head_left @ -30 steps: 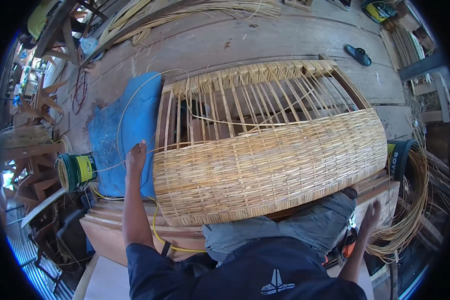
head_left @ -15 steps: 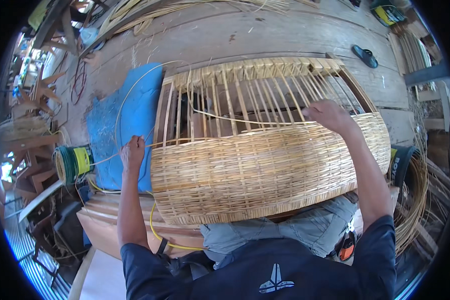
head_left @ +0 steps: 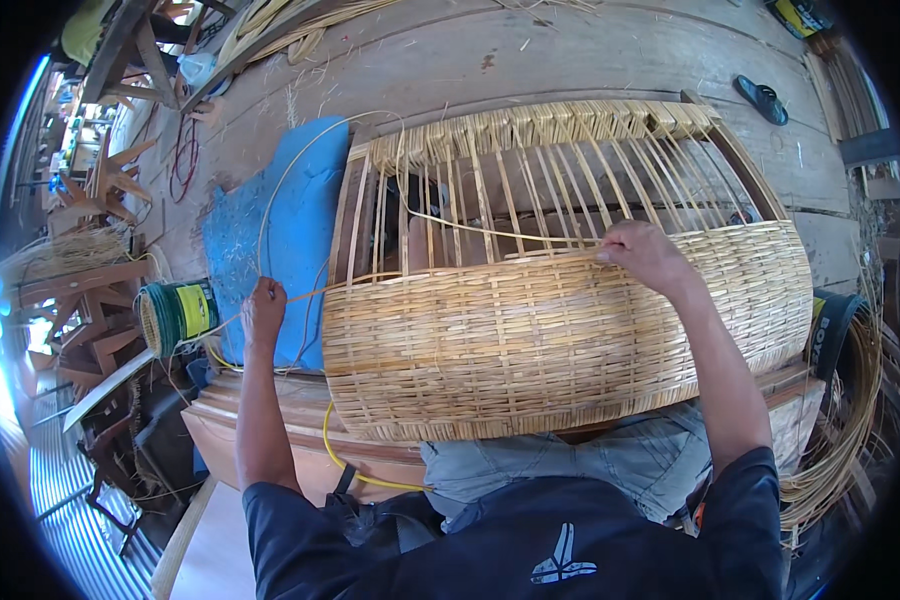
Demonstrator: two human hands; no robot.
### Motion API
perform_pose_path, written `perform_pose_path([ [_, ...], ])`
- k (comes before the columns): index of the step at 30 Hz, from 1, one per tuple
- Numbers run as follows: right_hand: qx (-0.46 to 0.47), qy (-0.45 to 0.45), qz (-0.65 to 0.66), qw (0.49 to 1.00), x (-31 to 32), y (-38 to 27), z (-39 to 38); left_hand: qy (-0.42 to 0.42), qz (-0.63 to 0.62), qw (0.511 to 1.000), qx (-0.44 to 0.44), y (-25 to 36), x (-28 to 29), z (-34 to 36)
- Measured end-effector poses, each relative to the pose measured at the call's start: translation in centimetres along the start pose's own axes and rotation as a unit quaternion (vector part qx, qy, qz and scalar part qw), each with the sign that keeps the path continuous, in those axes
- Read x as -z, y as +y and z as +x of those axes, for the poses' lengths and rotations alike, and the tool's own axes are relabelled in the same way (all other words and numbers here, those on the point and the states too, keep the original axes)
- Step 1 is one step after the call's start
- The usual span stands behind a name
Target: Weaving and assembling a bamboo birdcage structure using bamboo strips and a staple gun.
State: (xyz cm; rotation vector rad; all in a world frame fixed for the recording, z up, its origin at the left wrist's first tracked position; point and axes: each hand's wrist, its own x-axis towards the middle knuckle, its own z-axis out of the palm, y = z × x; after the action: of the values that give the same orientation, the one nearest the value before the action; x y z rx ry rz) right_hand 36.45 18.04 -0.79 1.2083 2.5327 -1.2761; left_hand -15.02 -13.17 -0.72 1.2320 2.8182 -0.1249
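A woven panel lies in front of the person, its lower edge over the grey trousers. The lower part is closely plaited in pale cane; above it, thin bare stakes run up to a wrapped top rail. The cane strand passes from the panel's upper woven edge, at the left end, to the left hand. That hand is clenched around it, just beyond the panel's left side, and a length trails out below. A thin loop rises from near the same hand, bends over the stakes and runs to the right hand; whether it belongs to the same piece cannot be told. The right hand sits on the top woven row, right of the middle, fingers bent together where the loop arrives; whether they grip or press cannot be told.

Left of the panel, a blue sheet covers part of the plank floor, with a green bucket beside it. A wooden bench stands on the near side, with a yellow hose across it. To the right are a dark green bucket and a large coil of cane. A dark sandal lies beyond the panel's far right corner.
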Motion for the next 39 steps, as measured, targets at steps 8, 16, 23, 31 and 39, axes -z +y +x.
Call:
perform_pose_path([
  [8,0.069,0.051,0.097,0.992,3.0,-6.2,-2.0,-0.011,-0.266,0.95,-0.163,15.5,5.6,-1.6],
  [16,0.137,0.132,0.157,0.969,3.1,-11.2,0.3,-0.249,-0.552,0.781,-0.155,25.6,6.8,-3.1],
  [23,-0.141,-0.128,0.414,0.89,-6.5,-11.0,8.7,-0.145,-0.453,0.877,0.071,20.6,4.7,-5.1],
  [31,-0.129,-0.144,0.128,0.973,-8.5,-12.4,15.5,-0.099,-0.328,0.939,-0.002,21.8,2.4,-5.6],
  [39,-0.166,-0.145,0.13,0.967,-9.6,-11.0,17.0,-0.174,-0.323,0.93,-0.007,21.9,2.7,-5.2],
])
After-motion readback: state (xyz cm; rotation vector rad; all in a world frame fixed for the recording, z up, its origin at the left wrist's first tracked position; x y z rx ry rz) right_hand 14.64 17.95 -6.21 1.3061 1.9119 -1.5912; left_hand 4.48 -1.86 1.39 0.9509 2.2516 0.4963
